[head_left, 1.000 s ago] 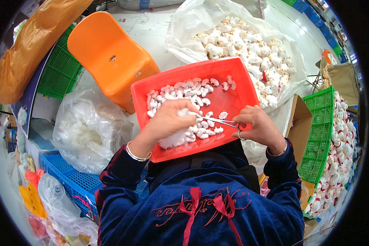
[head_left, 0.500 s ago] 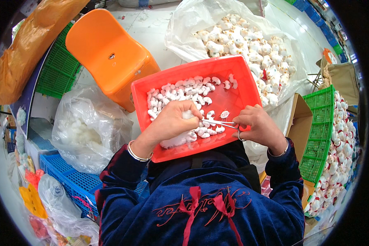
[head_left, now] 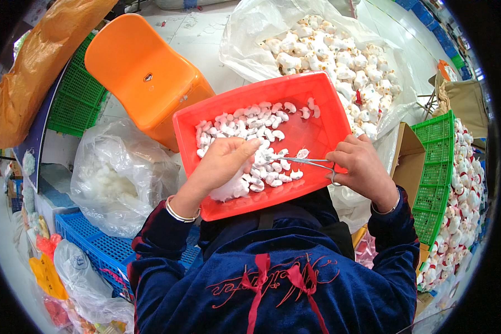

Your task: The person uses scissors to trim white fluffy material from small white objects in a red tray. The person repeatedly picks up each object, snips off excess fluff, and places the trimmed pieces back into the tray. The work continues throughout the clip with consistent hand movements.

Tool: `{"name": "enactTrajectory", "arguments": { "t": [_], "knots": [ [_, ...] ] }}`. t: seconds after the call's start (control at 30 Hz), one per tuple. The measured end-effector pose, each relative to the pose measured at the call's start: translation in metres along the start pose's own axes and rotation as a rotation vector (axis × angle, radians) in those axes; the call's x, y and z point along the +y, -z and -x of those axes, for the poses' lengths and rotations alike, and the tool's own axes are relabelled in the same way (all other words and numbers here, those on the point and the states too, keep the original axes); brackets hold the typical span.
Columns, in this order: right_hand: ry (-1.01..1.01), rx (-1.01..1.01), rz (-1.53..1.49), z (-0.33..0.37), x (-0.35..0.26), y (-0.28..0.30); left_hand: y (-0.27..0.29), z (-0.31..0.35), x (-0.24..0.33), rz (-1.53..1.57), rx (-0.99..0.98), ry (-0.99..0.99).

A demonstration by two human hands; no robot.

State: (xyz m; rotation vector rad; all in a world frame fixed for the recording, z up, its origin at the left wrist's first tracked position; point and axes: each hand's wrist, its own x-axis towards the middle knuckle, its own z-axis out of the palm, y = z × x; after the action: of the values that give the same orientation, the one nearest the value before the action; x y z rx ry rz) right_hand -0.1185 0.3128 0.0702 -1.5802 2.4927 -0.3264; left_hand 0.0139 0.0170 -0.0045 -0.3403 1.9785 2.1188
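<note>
My right hand (head_left: 363,166) grips the ring handles of slim metal forceps (head_left: 309,160), which point left over a red plastic tub (head_left: 333,104). Their tips reach small white curved fabric pieces (head_left: 261,116) heaped in the tub. My left hand (head_left: 220,164) is over the tub's left part, fingers curled and thumb stretched toward the forceps tips. A tuft of white stuffing (head_left: 228,190) shows under its curled fingers, seemingly held there. What lies between thumb and fingertips is hard to make out. Beside the forceps lies a small white piece with pinkish marks (head_left: 303,153).
Beyond the tub stands a clear bag (head_left: 242,47) of white plush figures (head_left: 345,72). An orange chair (head_left: 145,72) and a bag of stuffing (head_left: 108,181) are at the left, above a blue crate (head_left: 94,236). At the right, a green crate (head_left: 433,167) adjoins more plush figures (head_left: 456,211).
My left hand has drawn left and its thumb has straightened away from the pinch. The right hand has moved slightly right with the forceps. The tub has shifted a little left.
</note>
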Motion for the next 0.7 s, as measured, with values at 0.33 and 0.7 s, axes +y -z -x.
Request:
{"name": "enactTrajectory", "arguments": {
  "t": [0.33,0.7],
  "knots": [
    [0.045,0.052,0.199,-0.004,-0.014,0.011,-0.012,-0.017,-0.001,-0.066,-0.047,0.142],
    [0.061,0.079,0.191,-0.003,-0.024,0.000,-0.013,-0.011,-0.002,0.037,-0.039,0.129]
  ]
}}
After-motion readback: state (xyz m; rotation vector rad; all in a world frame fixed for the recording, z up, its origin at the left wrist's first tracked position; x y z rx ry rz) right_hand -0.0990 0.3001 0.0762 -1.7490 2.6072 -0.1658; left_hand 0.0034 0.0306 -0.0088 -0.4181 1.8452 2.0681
